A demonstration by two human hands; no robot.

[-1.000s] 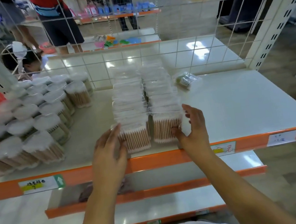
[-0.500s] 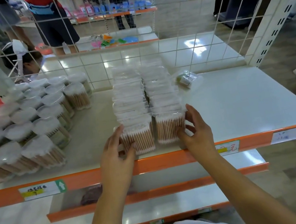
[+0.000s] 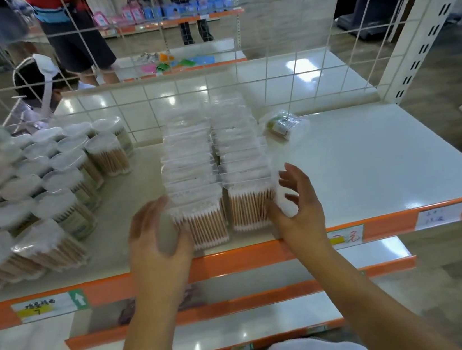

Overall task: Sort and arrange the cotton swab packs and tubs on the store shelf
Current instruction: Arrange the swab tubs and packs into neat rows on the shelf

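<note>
Two rows of clear rectangular cotton swab packs run front to back in the middle of the white shelf. My left hand curves in a C beside the front left pack, with fingertips at its upper left corner and the thumb at its lower left. My right hand is at the right of the front right pack. Its thumb touches the pack's lower right corner and its fingers are spread, off the pack. Round cotton swab tubs stand in several rows at the left.
A small bagged item lies behind the right row. A wire grid backs the shelf, with people and other shelves beyond it. The orange front edge carries price labels. Lower shelves sit beneath.
My right hand's fingers have lifted off the side of the front right pack and spread. My left hand has eased back from flat against the left pack into a curved hold beside it.
</note>
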